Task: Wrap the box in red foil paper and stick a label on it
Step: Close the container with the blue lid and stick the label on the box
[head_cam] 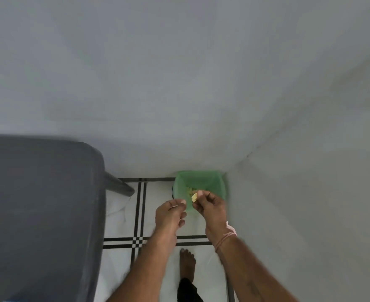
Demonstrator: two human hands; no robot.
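My right hand (210,205) pinches a small pale yellow scrap of paper (194,197) between thumb and fingertips, directly over a bin lined with a green bag (219,186) in the corner of the room. Several small yellowish scraps lie inside the bin. My left hand (171,214) hovers just left of the bin with its fingers loosely bent and its thumb and forefinger close together; whether it holds anything is unclear. The box, the red foil paper and the label are out of view.
A dark grey table (38,214) fills the lower left, one leg (118,185) reaching the floor. White floor tiles (157,188) with black lines lie below. Grey walls meet behind the bin. My bare foot (187,263) stands under my arms.
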